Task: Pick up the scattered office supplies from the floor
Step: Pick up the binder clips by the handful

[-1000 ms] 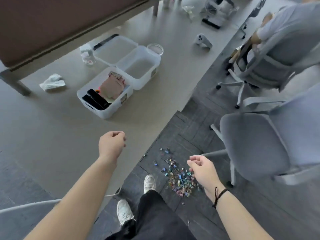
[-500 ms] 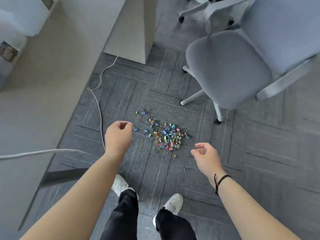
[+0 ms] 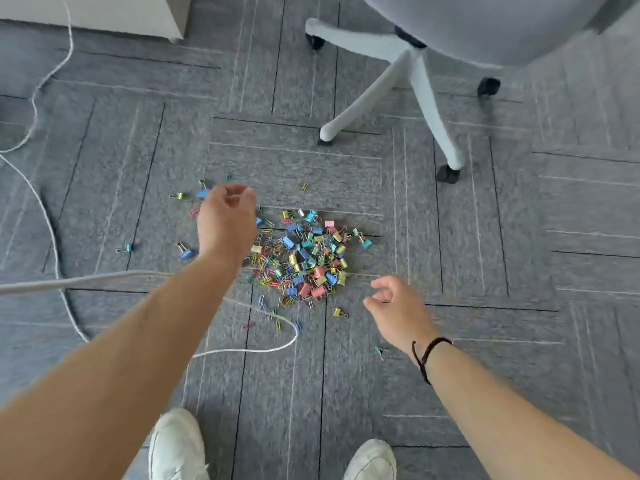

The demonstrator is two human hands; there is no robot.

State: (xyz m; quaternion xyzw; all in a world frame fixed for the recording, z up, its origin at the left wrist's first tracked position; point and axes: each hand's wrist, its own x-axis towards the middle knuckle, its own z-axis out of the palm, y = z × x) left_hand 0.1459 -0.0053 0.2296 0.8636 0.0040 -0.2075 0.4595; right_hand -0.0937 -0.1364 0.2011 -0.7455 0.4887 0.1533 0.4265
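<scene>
A heap of coloured binder clips and paper clips (image 3: 304, 258) lies on the grey carpet, with stray clips around it, such as a blue one (image 3: 187, 252) and a yellow one (image 3: 338, 311). My left hand (image 3: 227, 220) hovers over the heap's left edge, fingers loosely curled, holding nothing that I can see. My right hand (image 3: 394, 308) hangs just right of and below the heap, fingers loosely curled and empty, a dark cord bracelet on its wrist.
A grey office chair's white star base (image 3: 408, 81) with black casters stands just beyond the heap. A white cable (image 3: 287, 344) loops across the carpet under my left arm. A pale desk leg (image 3: 138, 15) is at top left. My white shoes (image 3: 176, 448) are at the bottom.
My view has tilted from the desk down to the floor and dropped closer to the clips. Both hands have lowered toward the heap, the left one reaching its left edge.
</scene>
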